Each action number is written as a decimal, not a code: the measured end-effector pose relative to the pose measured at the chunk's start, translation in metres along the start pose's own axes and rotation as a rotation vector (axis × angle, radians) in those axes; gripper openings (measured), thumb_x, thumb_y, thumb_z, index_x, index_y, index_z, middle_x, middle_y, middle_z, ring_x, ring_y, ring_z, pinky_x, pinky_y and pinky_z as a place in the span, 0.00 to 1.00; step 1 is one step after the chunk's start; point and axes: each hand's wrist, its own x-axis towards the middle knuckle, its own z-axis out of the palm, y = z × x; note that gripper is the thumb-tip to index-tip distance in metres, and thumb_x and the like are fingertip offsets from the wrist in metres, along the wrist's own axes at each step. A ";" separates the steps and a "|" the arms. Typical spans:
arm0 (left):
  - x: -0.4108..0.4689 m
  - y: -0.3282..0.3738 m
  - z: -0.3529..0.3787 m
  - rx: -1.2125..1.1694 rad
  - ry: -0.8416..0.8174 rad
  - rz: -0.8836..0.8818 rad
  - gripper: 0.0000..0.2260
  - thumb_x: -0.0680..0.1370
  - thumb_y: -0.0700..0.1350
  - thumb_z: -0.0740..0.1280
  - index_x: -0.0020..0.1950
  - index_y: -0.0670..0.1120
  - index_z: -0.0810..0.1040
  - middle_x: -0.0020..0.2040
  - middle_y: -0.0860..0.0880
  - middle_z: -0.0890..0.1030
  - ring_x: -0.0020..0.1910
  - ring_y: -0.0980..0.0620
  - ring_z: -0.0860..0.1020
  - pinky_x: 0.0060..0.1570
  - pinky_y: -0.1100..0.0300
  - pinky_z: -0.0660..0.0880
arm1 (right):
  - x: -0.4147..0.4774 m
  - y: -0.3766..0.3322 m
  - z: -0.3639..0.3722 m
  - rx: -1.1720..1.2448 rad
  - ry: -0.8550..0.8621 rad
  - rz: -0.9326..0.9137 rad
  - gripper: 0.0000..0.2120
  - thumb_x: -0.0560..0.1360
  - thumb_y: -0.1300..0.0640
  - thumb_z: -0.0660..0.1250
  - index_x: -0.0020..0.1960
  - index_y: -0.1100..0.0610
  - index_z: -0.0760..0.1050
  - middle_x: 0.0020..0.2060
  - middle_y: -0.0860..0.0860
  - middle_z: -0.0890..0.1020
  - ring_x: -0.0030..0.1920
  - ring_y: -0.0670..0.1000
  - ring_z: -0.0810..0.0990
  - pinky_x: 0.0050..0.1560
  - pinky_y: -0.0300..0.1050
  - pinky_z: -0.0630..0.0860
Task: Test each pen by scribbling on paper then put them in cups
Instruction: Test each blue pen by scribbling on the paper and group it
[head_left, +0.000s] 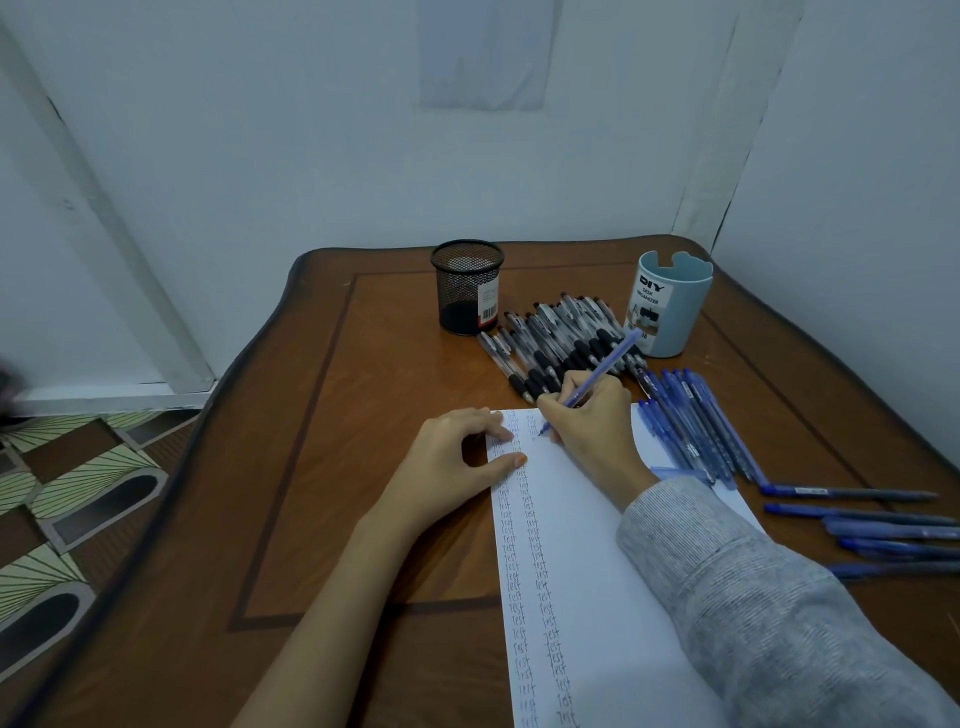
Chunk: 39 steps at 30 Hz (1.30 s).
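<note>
A brown wooden table (322, 467) lies under both hands, and on it a white sheet of paper (597, 571) with two columns of written "test" runs from beneath them toward the person. Just beyond the right hand (592, 431) is a heap of black pens (561, 343), with blue pens (691, 431) spread to its right, a black mesh cup (466, 286) farther off beyond the left hand (457, 467), and a pale blue cup (670, 312) beyond the right. The left hand rests loosely spread with its fingertips on the paper's left edge, while the right hand grips a blue pen (605, 371), tip on the paper.
</note>
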 end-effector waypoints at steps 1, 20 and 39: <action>0.000 -0.001 0.000 0.000 -0.002 -0.001 0.14 0.72 0.52 0.74 0.55 0.49 0.82 0.62 0.52 0.79 0.65 0.60 0.72 0.65 0.60 0.69 | 0.000 0.000 0.001 -0.004 0.002 -0.014 0.11 0.70 0.69 0.68 0.32 0.70 0.69 0.25 0.65 0.75 0.22 0.48 0.76 0.31 0.40 0.77; -0.001 -0.001 -0.001 0.042 0.034 0.052 0.10 0.72 0.50 0.74 0.51 0.49 0.83 0.58 0.53 0.81 0.60 0.59 0.76 0.62 0.55 0.73 | 0.003 -0.031 -0.029 0.375 -0.133 0.532 0.18 0.81 0.53 0.60 0.36 0.61 0.73 0.23 0.53 0.73 0.16 0.45 0.64 0.17 0.34 0.57; 0.000 0.044 0.007 0.525 -0.036 0.009 0.10 0.80 0.48 0.61 0.49 0.45 0.79 0.50 0.50 0.81 0.47 0.52 0.77 0.50 0.57 0.72 | -0.049 0.009 -0.172 0.442 0.059 0.453 0.05 0.81 0.61 0.60 0.53 0.64 0.71 0.35 0.60 0.78 0.31 0.52 0.76 0.29 0.39 0.76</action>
